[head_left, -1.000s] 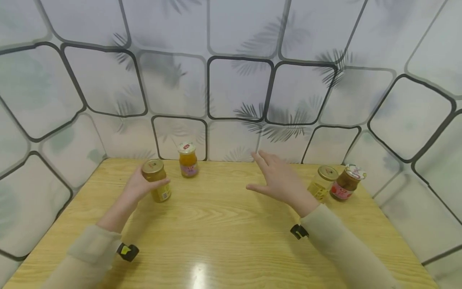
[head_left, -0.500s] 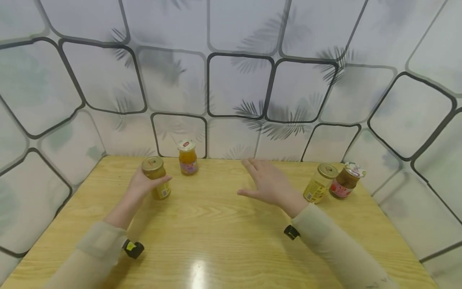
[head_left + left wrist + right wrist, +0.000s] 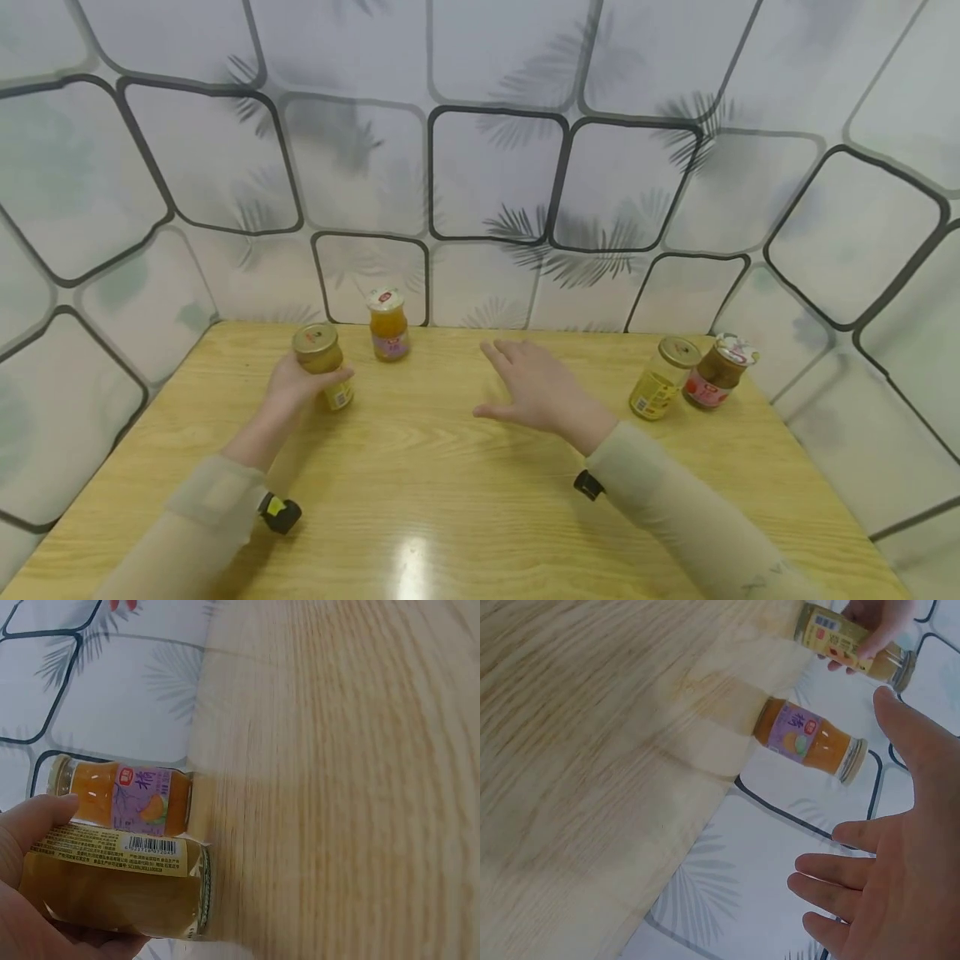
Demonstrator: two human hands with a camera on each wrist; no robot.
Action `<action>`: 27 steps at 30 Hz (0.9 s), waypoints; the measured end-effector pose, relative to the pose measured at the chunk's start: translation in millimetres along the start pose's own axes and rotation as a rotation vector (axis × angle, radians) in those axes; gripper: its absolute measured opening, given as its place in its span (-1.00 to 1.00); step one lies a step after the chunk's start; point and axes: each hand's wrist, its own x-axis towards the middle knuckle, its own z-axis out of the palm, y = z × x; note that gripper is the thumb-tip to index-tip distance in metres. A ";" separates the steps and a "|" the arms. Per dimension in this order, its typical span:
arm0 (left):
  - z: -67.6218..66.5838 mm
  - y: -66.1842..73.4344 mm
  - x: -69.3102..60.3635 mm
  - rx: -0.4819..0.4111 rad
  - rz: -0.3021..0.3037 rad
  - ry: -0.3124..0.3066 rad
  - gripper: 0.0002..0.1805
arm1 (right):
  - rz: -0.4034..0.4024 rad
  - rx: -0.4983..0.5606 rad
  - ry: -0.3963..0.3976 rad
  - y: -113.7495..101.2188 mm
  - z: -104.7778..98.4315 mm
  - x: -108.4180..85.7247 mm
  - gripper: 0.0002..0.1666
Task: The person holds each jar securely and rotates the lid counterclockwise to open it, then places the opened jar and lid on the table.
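Observation:
At the left of the table, my left hand (image 3: 294, 385) grips a gold-lidded jar (image 3: 322, 354) with a yellow label, fingers behind it and thumb across its front. The left wrist view shows that hand (image 3: 30, 877) around the jar (image 3: 120, 889). Just behind and to the right stands an orange jar (image 3: 389, 329) with a purple label, which no hand touches. My right hand (image 3: 536, 387) hovers above the middle of the table, fingers spread and holding nothing; in the right wrist view its palm (image 3: 900, 877) faces the orange jar (image 3: 806, 741).
Two more jars stand close together at the right back: a gold-lidded one (image 3: 658, 385) with a yellow label and a brown one (image 3: 716, 375) with a red label. A patterned wall covering (image 3: 495, 179) rises behind the wooden table (image 3: 450, 483).
My right hand has moved left, away from the two right-hand jars, uncovering the yellow-labelled one. My left hand keeps its grip on its jar, nearly in place.

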 end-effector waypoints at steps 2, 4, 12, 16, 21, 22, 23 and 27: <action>0.2 0.9 0.0 0.012 0.001 0.009 -0.08 | 0.005 0.002 -0.016 -2.3 0.8 0.8 0.21; 0.6 1.4 0.9 0.025 -0.001 0.016 -0.09 | 0.003 0.009 -0.021 -3.7 2.8 1.5 0.21; 8.4 -2.9 -2.9 0.179 0.052 0.047 -0.10 | -0.008 0.022 -0.022 -6.3 8.7 2.3 0.22; 19.3 0.2 -8.7 0.214 0.070 0.024 -0.10 | -0.014 0.017 -0.021 -7.5 8.6 2.1 0.22; 34.1 7.3 -13.7 0.241 0.098 -0.016 -0.11 | -0.013 0.014 -0.014 -7.5 9.1 2.1 0.22; 36.9 9.2 -14.5 0.241 0.102 -0.025 -0.11 | -0.011 0.015 -0.014 -7.3 9.1 2.1 0.22; 39.8 11.3 -15.1 0.237 0.108 -0.034 -0.11 | -0.010 0.012 -0.013 -7.1 9.0 1.9 0.22; 52.4 19.2 -16.3 0.203 0.127 -0.077 -0.11 | -0.004 0.003 -0.004 -5.8 6.3 1.8 0.22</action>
